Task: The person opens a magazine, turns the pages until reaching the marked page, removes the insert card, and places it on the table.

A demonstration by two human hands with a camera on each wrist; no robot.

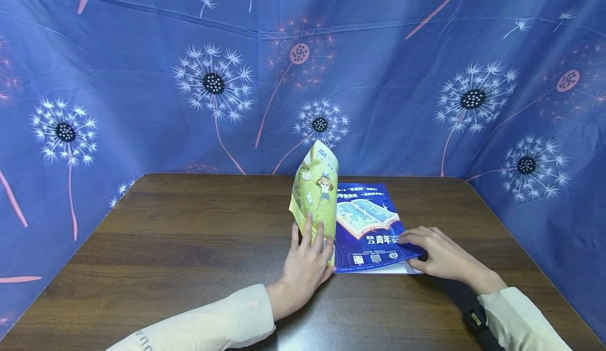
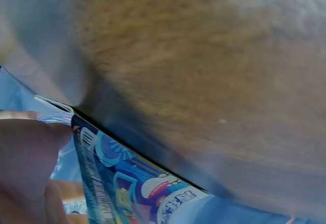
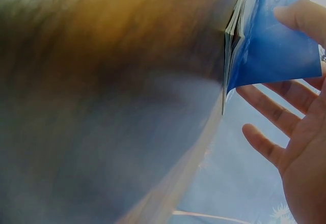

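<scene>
An opened magazine (image 1: 360, 203) lies on the table, its blue page (image 1: 347, 246) showing a drawing of an open book. Its green page (image 1: 314, 182), with a cartoon child, bends upward on the left. Spread fingers of my left hand (image 1: 303, 269) rest on the lower part of the green page. My right hand (image 1: 445, 259) pinches the blue page at its lower right corner, which is lifted a little off the pages beneath. The right wrist view has the thumb (image 3: 300, 20) over the blue page and fingers behind it. The left wrist view catches a colourful printed side with barcodes (image 2: 89, 138).
The brown wooden table (image 1: 165, 246) spreads out on both sides of the magazine. Behind its far edge hangs a blue cloth (image 1: 379, 77) with dandelion prints, which also comes round at the left and right. A black strap (image 1: 475, 319) is on the right wrist.
</scene>
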